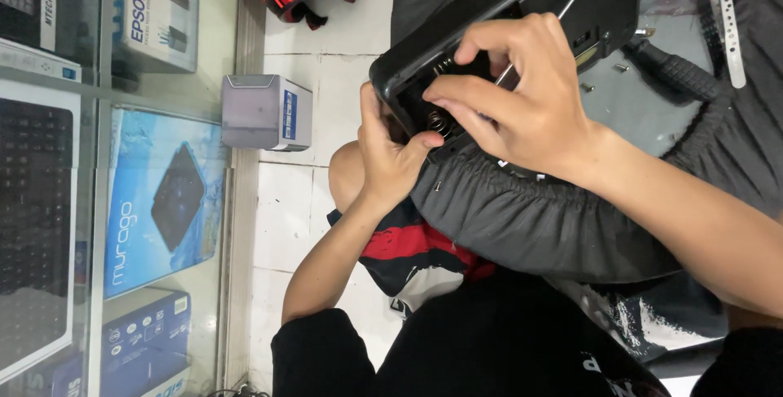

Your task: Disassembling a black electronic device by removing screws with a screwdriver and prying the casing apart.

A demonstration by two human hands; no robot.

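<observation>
Black sleeves frame both hands. Left hand (390,156) grips the black device (522,6) by its lower corner on the lap; right hand (514,95) pinches a spring (438,122) in its open compartment. Loose screws (586,87) lie beyond; a grey box (265,112) sits on the floor.

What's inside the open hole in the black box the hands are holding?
Inside the black box, the open compartment shows coiled metal springs. The right hand and left hand cover the rest, so what lies deeper stays hidden.
</observation>
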